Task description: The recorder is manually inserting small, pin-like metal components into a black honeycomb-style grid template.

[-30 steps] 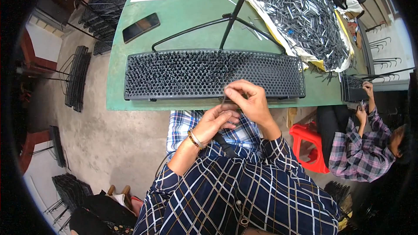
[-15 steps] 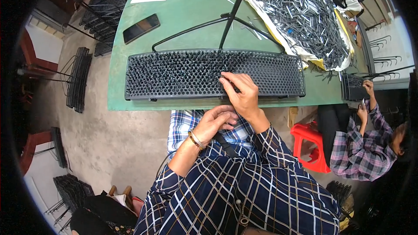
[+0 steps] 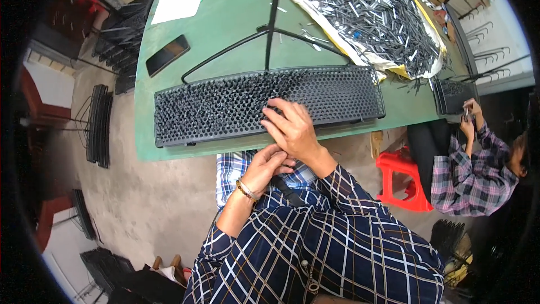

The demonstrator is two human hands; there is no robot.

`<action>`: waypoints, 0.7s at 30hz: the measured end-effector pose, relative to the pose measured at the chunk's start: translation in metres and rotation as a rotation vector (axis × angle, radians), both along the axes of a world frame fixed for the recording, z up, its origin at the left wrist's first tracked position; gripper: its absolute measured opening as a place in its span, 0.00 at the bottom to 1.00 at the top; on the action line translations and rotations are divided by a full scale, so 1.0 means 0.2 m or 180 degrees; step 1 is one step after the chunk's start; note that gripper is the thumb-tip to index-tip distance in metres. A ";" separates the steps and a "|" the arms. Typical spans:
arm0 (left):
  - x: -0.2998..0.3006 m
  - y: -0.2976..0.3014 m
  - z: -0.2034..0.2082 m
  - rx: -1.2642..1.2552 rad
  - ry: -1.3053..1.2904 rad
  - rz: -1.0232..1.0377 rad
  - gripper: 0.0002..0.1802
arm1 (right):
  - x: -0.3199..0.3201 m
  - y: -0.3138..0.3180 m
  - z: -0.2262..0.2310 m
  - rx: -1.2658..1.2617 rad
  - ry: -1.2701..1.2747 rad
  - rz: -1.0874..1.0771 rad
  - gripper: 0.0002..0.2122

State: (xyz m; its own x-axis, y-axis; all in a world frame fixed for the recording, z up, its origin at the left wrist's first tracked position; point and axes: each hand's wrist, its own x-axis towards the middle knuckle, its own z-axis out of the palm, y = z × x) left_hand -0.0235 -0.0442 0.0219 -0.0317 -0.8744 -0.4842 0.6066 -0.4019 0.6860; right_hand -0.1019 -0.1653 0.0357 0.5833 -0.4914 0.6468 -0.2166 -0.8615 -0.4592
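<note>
Nearest, a blue-and-white plaid cloth covered the lap below the table edge. Over it was the left hand, a beaded bracelet at its wrist; its fingers were curled, and I could not tell whether they held anything. At between one and two o'clock from it was the right hand, fingers stretched and slightly parted, tips above the front middle of a black perforated tray. Whether those tips touched it I could not tell. The two hands overlapped in view.

The tray lay at twelve o'clock from the hands, along the near edge of the green table. Small dark pieces crowded the holes of its left and middle parts; toward its three o'clock end, plain rows of holes showed. A black rod handle rose from its far edge.

From the tray's middle, a red plastic stool stood at four o'clock, a smartphone lay at ten, and a spread white sack heaped with dark strips lay between one and two. At three o'clock was a smaller-looking black tray, with a co-worker in pink-and-grey plaid seated at four. Farthest, white paper lay between ten and eleven.
</note>
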 end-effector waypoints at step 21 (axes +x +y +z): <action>-0.25 -1.09 0.55 -0.1338 -0.1983 -0.1195 0.15 | -1.25 -0.82 -0.37 0.1124 -0.0804 -0.2850 0.06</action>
State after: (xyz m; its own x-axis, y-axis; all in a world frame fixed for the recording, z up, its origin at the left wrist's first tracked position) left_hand -0.0741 -0.2622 0.1326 -0.1913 -0.9706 -0.1459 -0.0559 -0.1377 0.9889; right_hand -0.3513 -0.3287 -0.0382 -0.2314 -0.8713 0.4327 -0.5807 -0.2331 -0.7800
